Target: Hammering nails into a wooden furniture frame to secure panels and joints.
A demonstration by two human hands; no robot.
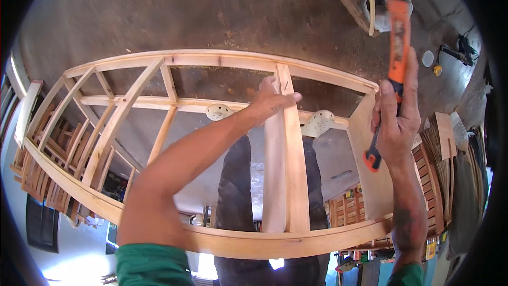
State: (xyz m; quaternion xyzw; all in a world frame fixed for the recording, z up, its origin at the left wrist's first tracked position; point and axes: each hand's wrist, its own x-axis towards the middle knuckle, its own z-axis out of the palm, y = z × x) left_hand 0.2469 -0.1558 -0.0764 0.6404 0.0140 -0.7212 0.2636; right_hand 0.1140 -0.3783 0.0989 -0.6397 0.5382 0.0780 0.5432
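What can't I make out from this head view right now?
- Hammer head: blurred against the clutter at the top edge.
- Nail tip: too small, beside the left hand on the upright slat.
- Right hand palm: turned away, wrapped around the handle.
- Feet: hidden under the wooden frame.

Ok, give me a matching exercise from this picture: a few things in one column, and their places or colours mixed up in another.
Things:
1. hammer
2. left hand
3. wooden frame
4. sleeve

Descriptions:
A. green
B. pale wood, many slats
C. orange handle, raised in the right hand
D. fingers pinching a nail on the upright slat

Pairs: 1-C, 2-D, 3-B, 4-A
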